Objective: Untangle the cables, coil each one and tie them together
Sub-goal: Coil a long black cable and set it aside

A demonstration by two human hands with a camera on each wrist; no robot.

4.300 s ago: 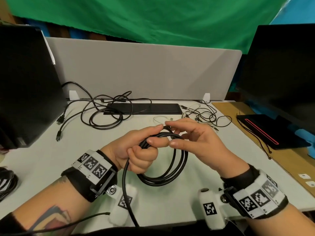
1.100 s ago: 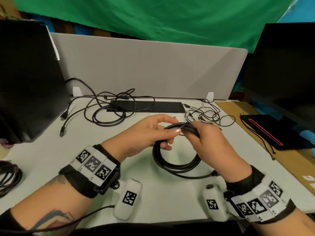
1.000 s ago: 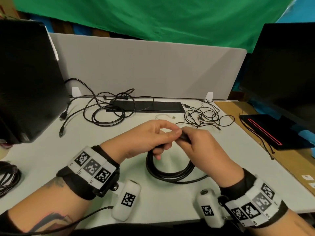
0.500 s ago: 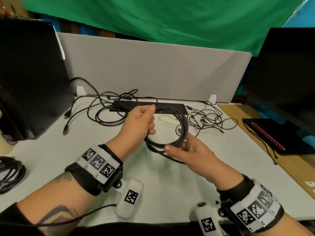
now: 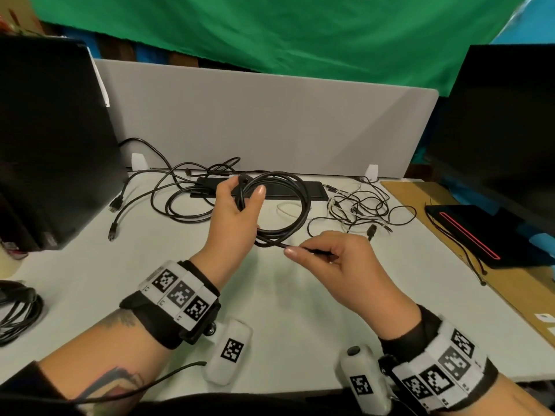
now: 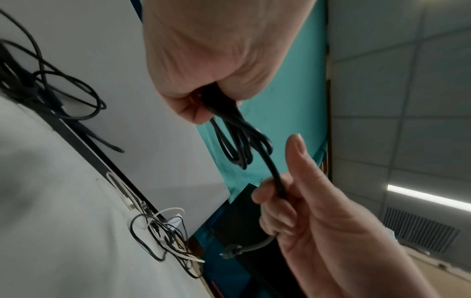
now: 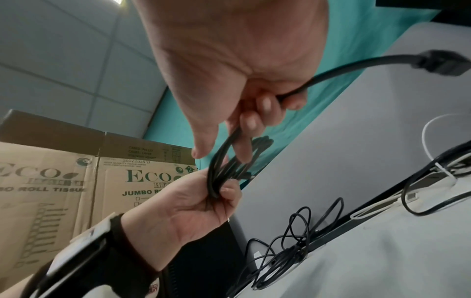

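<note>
Gripping a coiled black cable (image 5: 295,202) above a pale desk (image 5: 126,274), the person's left hand (image 5: 237,217) closes fingers and thumb round the gathered loops at the coil's left side, holding the coil upright and clear of the desktop. The right hand (image 5: 339,259) pinches the cable's loose tail (image 5: 271,243) between thumb and curled fingers just below the coil, and the tail's black plug (image 7: 438,62) juts out past the far side of that hand (the right wrist view shows it plainly). From the left wrist view, the loops hang in a tight bundle (image 6: 237,141) under the left hand's fingers, with the single tail running down into the right hand (image 6: 305,201).

Behind the hands, a loose tangle of black cables (image 5: 180,193) lies on the desk to the left, partly across a flat black bar (image 5: 312,192) set along the foot of a grey divider panel (image 5: 270,124). To the right sits a second tangle of thin black and white cables (image 5: 360,205). Another bundle of black cable (image 5: 18,310) rests at the desk's left edge. Dark monitors (image 5: 51,139) stand on either side, a green cloth (image 5: 270,28) hangs behind the divider, and marker-printed bands (image 5: 180,295) wrap both wrists.
</note>
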